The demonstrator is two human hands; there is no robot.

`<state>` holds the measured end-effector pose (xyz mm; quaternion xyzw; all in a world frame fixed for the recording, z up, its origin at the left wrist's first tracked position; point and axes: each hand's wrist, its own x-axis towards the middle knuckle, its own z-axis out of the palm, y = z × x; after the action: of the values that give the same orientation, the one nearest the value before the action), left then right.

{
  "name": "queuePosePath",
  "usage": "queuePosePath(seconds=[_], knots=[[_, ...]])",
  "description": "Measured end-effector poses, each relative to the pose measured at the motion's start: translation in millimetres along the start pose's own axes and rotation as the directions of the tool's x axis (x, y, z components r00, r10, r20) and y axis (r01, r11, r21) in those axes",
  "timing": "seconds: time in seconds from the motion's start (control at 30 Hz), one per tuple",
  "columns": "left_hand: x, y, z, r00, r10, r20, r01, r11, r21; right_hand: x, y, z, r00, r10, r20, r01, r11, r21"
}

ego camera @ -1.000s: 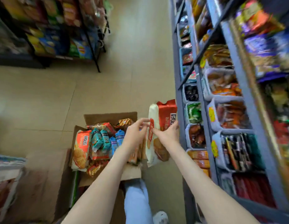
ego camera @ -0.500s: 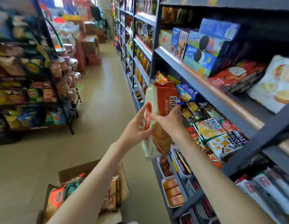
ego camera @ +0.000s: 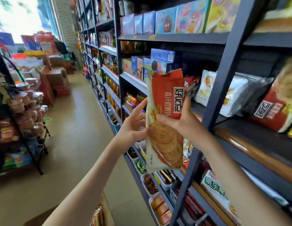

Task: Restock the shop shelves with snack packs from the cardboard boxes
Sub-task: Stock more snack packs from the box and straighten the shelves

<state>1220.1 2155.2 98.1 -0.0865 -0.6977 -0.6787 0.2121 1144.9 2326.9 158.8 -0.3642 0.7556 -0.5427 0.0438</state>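
Head view, left to right. Far left: a wire rack [ego camera: 19, 115] of cups and bags, well apart from the work.

Bottom centre: a corner of the cardboard box [ego camera: 109, 216] showed under the left forearm, with packs still inside. Judged: restocking was under way, with more stock left to move.

Centre: left hand [ego camera: 133, 128] had its fingers spread, its thumb on the front of the biscuit pack [ego camera: 164, 121] and the other fingers at its left edge, a loose pinch. The pack was upright in the air in front of the shelving, touching no shelf. Right hand [ego camera: 186, 123] gripped it mid-height, thumb across the front, fingers wrapped behind the right edge.

Right: the dark slanted frame post [ego camera: 223, 82] stood between the pack and the open shelf bay. Beyond it lay white packs [ego camera: 223, 93] and a matching red pack [ego camera: 272, 111] on the shelf board [ego camera: 256, 134]. Judged: that bay was the likely destination, and this pack was not yet placed.

Obstruction noted: the post, so the pack would need to go in around it. The shelf's front lip [ego camera: 249, 150] was raised. Blue boxes [ego camera: 160, 62] sat on the shelf above, near the pack's top.
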Motion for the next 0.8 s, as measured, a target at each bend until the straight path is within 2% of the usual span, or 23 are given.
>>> queuePosePath(seconds=[0.13, 0.3, 0.53, 0.6, 0.7, 0.8], knots=[[7, 12, 27, 0.994, 0.022, 0.106, -0.017, 0.999, -0.048, -17, -1, -26, 0.997, -0.036, -0.073, 0.039, 0.999, 0.036], [18, 21, 59, 0.969, 0.061, 0.239, -0.027, 0.989, -0.143, -44, -3, -68, 0.998, -0.039, -0.047, 0.047, 0.985, 0.166], [33, 30, 133, 0.916, 0.083, 0.393, 0.006, 0.975, -0.220, -81, -1, -132, 0.965, 0.123, -0.230, -0.065, 0.968, 0.243], [41, 32, 156, 0.920, 0.059, 0.387, 0.022, 0.979, -0.203, -86, 1, -151, 0.936, 0.183, -0.301, -0.101, 0.958, 0.270], [54, 35, 190, 0.940, -0.028, 0.340, 0.122, 0.959, -0.257, -90, 3, -173, 0.885, 0.262, -0.385, -0.166, 0.950, 0.266], [65, 40, 224, 0.956, -0.157, 0.249, 0.238, 0.911, -0.338, -99, 5, -195, 0.846, 0.361, -0.391, -0.258, 0.921, 0.292]])
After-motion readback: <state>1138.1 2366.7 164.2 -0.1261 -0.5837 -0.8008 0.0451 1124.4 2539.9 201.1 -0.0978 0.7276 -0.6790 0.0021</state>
